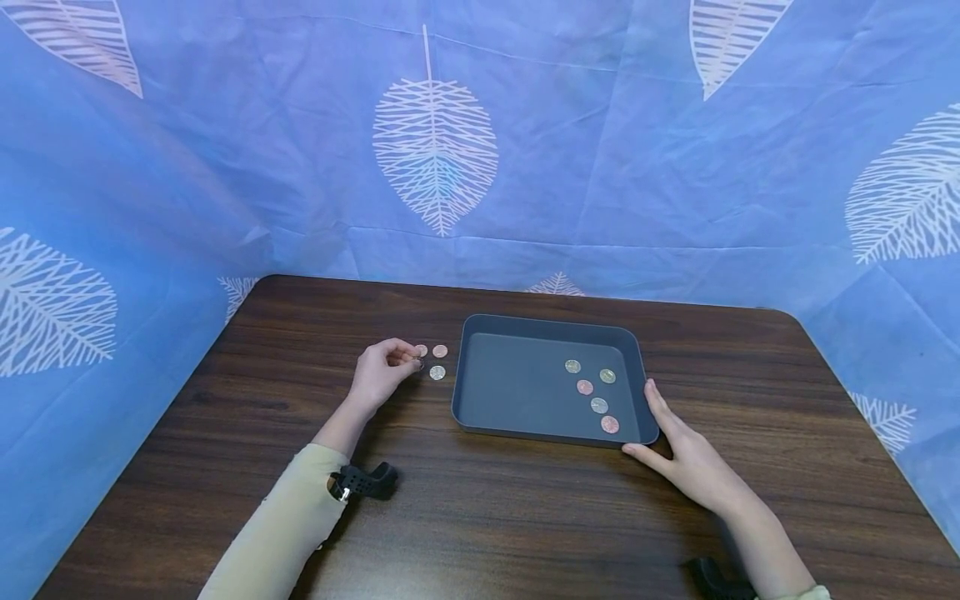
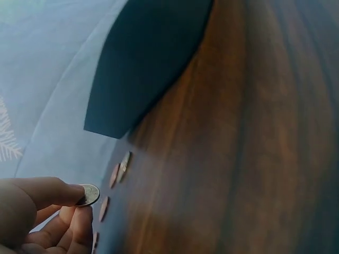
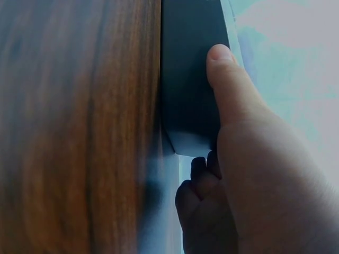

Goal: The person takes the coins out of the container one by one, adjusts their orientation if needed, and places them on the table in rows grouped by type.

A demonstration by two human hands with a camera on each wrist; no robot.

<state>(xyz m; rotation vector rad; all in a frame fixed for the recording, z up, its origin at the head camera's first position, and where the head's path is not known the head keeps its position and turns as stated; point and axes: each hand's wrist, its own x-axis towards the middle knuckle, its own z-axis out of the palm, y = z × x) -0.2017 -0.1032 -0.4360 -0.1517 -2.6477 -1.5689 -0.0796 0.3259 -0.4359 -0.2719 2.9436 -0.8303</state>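
Observation:
My left hand pinches a coin between thumb and fingers, just over the table left of the tray. Close by on the wood lie several other coins, among them a silvery coin and a coppery coin. The dark grey rectangular tray rests flat on the table. My right hand holds its near right corner, thumb against the front wall and fingers along the right side. Inside the tray, towards the right, lie several silvery and coppery coins, including a reddish coin.
The brown wood-grain table has rounded far corners. A blue cloth with white leaf prints hangs behind it and along both sides. Black straps sit at both wrists, with a black device on the left one.

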